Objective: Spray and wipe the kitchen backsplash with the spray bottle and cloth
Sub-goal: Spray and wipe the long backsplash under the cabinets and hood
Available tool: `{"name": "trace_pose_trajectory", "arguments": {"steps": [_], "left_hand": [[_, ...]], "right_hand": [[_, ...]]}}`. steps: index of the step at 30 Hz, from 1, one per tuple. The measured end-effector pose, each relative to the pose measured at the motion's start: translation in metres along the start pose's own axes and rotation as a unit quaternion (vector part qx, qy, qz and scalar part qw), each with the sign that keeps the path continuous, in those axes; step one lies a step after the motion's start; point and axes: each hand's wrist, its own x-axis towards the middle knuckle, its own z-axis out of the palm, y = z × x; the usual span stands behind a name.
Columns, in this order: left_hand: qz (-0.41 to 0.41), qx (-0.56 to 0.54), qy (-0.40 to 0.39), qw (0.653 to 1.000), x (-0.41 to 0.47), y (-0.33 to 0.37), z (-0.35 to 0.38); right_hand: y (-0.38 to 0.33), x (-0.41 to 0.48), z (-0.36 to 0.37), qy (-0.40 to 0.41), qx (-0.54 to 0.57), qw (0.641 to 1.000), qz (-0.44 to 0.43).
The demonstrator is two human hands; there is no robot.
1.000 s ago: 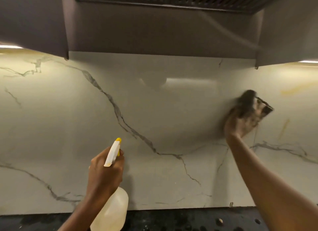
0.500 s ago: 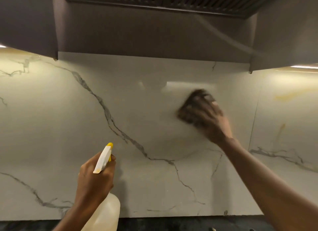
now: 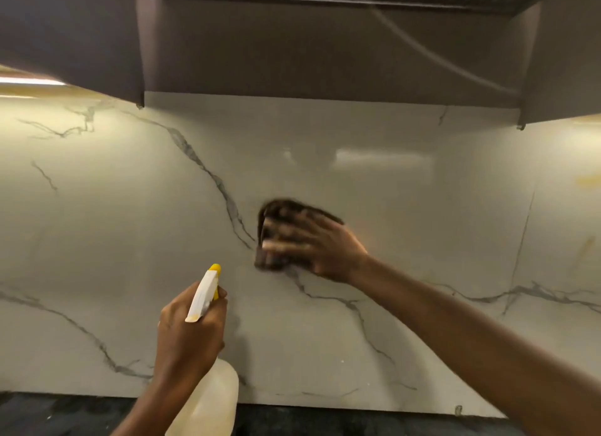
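Note:
The backsplash (image 3: 406,322) is a white marble-look slab with dark grey veins, filling the wall ahead. My right hand (image 3: 320,244) presses a dark brown cloth (image 3: 276,214) flat against it near the centre; both are motion-blurred. My left hand (image 3: 187,335) grips the neck of a translucent spray bottle (image 3: 211,400) with a white trigger head and yellow nozzle, held upright low and left of the cloth, nozzle toward the wall and apart from it.
A brown range hood (image 3: 325,49) and wall cabinets (image 3: 65,32) overhang the top of the backsplash. A dark speckled countertop (image 3: 58,416) runs along the bottom edge. Under-cabinet lights glow at the far left and right.
My right hand has swept the cloth leftward and downward across the backsplash, from the right side to the centre. My left hand has kept hold of the bottle in much the same place.

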Motion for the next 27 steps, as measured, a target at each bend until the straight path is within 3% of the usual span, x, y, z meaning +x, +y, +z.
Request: {"name": "trace_pose_trajectory", "arguments": {"steps": [2, 4, 6, 8, 9, 10, 11, 13, 14, 15, 16, 18, 20, 23, 25, 27], "left_hand": [[-0.002, 0.002, -0.004, 1.0, -0.003, -0.001, 0.002], [-0.007, 0.004, -0.002, 1.0, -0.006, -0.002, 0.005], [-0.011, 0.006, 0.001, 1.0, -0.008, -0.002, 0.009], [-0.016, 0.003, 0.004, 1.0, -0.01, -0.003, 0.018], [-0.016, 0.006, 0.008, 1.0, -0.011, -0.002, 0.022], [-0.015, 0.013, 0.011, 1.0, -0.014, -0.002, 0.026], [-0.012, 0.019, 0.011, 1.0, -0.016, -0.001, 0.03], [-0.012, 0.024, 0.01, 1.0, -0.022, 0.001, 0.037], [-0.015, 0.025, 0.012, 0.999, -0.024, 0.003, 0.04], [-0.015, 0.024, 0.013, 1.0, -0.026, 0.004, 0.043], [-0.013, 0.023, 0.014, 1.0, -0.028, 0.005, 0.045], [-0.007, 0.029, 0.013, 0.999, -0.033, 0.009, 0.049], [-0.007, 0.035, 0.012, 0.999, -0.038, 0.013, 0.053], [-0.005, 0.041, 0.011, 0.999, -0.045, 0.013, 0.059], [-0.01, 0.04, 0.012, 0.999, -0.05, 0.015, 0.065], [-0.014, 0.043, 0.014, 0.999, -0.055, 0.016, 0.071]], "right_hand": [[0.017, -0.001, -0.003, -0.045, -0.019, 0.991, -0.127], [0.043, -0.007, -0.017, -0.016, -0.012, 0.995, -0.095], [0.059, -0.026, -0.033, 0.062, -0.01, 0.993, 0.104], [0.043, -0.046, -0.03, 0.136, -0.045, 0.93, 0.339], [0.023, -0.055, -0.021, 0.149, -0.055, 0.9, 0.405], [0.0, -0.068, -0.009, 0.152, -0.047, 0.901, 0.403], [-0.022, -0.082, 0.004, 0.126, -0.032, 0.935, 0.329], [-0.053, -0.125, 0.024, -0.002, -0.036, 0.998, 0.051], [-0.056, -0.145, 0.028, -0.063, -0.055, 0.994, -0.071], [-0.05, -0.16, 0.026, -0.099, -0.069, 0.983, -0.136], [-0.038, -0.168, 0.02, -0.098, -0.071, 0.982, -0.148], [-0.004, -0.174, -0.002, -0.043, -0.044, 0.997, -0.052], [0.032, -0.182, -0.027, 0.018, -0.037, 0.988, 0.15], [0.039, -0.188, -0.038, 0.134, -0.048, 0.893, 0.426], [0.008, -0.198, -0.024, 0.154, -0.036, 0.862, 0.482], [-0.029, -0.23, -0.007, 0.086, -0.026, 0.925, 0.371]]}}
